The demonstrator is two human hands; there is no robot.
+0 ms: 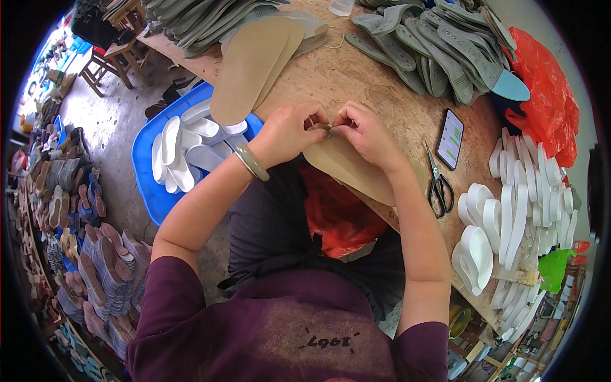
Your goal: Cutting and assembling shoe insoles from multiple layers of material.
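- blue tub: crowds the left arm's room.
- left hand: fingertips pinched narrow on the tan insole.
- that insole overhangs the table edge; looks light, bendy, best held by its rim.
- right hand: pinching the same end.
- scissors: near, limiting rightward room.

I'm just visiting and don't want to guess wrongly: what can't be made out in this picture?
In the head view:
Exactly what the left hand and right hand have between their fingertips, by the tan insole: the fingers cover it.
The bottom of the blue plastic tub: covered by white shoe soles.
The top of the left pile of grey sandal soles: cut off by the upper edge.
The text on the smartphone: too small.
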